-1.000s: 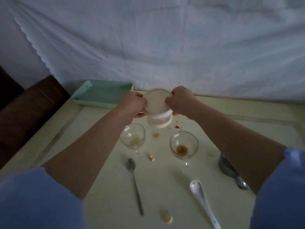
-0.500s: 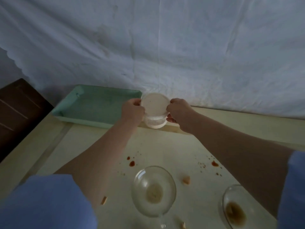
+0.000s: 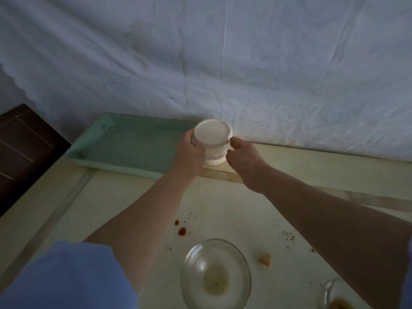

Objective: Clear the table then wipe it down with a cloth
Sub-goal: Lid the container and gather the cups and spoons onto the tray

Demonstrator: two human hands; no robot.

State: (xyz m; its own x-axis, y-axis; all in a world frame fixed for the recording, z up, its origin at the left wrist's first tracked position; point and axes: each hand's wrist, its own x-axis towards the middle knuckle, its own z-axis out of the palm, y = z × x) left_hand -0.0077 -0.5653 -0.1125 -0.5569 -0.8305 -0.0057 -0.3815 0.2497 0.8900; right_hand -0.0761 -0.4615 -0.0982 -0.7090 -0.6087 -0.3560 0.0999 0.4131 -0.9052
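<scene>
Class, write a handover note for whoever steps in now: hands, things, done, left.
Left hand grips the white jar; right hand touches its side, grip unclear.
Jar held beside the green tray, at its right end.
A glass bowl, a second bowl, a crumb and sauce spots sit on the table.
Done: nothing in the tray yet.
Left: tray the jar and bowls, clear crumbs, wipe. No cloth in view.

Far centre, white round lidded jar (image 3: 213, 136): matt, smooth lid, textured side. Far left, mint-green rectangular tray (image 3: 133, 148): matt plastic. Near, clear round glass bowl (image 3: 199, 259): glossy; pale yellow tabletop (image 3: 234, 210): smooth, faint sheen. Behind, white cloth sheet (image 3: 223, 52): matt, creased.
</scene>
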